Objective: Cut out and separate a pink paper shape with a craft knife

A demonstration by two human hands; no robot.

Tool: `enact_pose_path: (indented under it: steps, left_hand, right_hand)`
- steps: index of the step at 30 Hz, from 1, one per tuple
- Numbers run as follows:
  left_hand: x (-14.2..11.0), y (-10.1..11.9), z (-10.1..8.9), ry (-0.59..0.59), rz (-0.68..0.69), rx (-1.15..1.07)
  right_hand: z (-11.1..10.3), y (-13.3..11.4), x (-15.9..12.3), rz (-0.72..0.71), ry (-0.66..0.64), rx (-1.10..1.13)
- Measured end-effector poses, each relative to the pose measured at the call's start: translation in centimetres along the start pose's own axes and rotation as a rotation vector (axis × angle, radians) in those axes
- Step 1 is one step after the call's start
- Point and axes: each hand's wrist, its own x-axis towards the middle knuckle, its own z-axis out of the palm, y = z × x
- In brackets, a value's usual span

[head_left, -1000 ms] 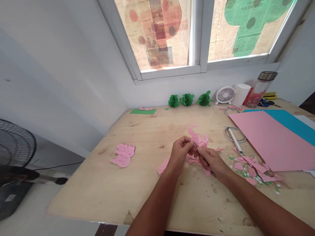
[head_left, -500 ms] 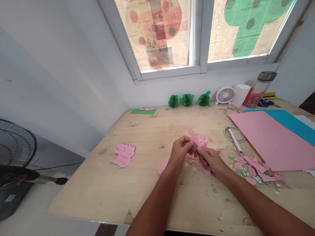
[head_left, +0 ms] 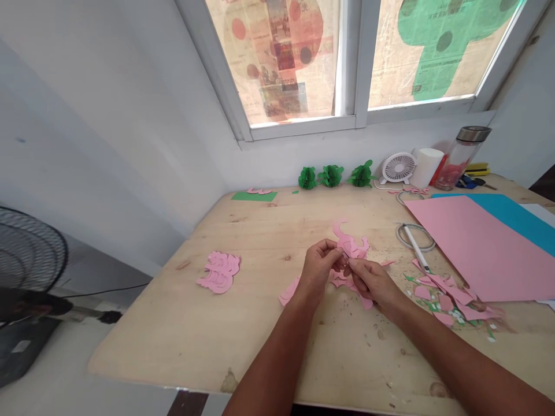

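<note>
Both my hands meet over the middle of the table, their fingers pinched at a small pink paper piece (head_left: pixel 346 247). My left hand (head_left: pixel 321 263) grips it from the left with thumb and index finger. From the right, my right hand (head_left: pixel 372 280) pinches close beside the left fingertips, which partly hide the piece. Curled pink paper cutouts (head_left: pixel 358 249) show just beyond the fingers. More pink scraps (head_left: pixel 342 279) lie beneath the hands, and another pink strip (head_left: pixel 288 292) sits by the left wrist.
Scalloped pink cutouts (head_left: pixel 219 271) lie at left. Paper scraps (head_left: pixel 451 297), a white pen (head_left: pixel 416 248) and a pink sheet (head_left: pixel 481 248) are at right. Green paper ornaments (head_left: pixel 332 176), a small fan (head_left: pixel 398 167) and a glass bottle (head_left: pixel 462 159) line the wall. A standing fan (head_left: pixel 32 260) is beside the table.
The whole view has shifted slightly. My hands keep nearly the same pinched pose at the pink paper.
</note>
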Motion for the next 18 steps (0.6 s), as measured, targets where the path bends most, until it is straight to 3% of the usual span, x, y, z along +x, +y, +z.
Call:
enact_pose_path:
  steps: [18]
  left_hand:
    - [-0.05,-0.2,-0.44,-0.014,0.0,0.042]
  right_hand:
    - [-0.32,0.52,0.23,-0.001,0.015,0.066]
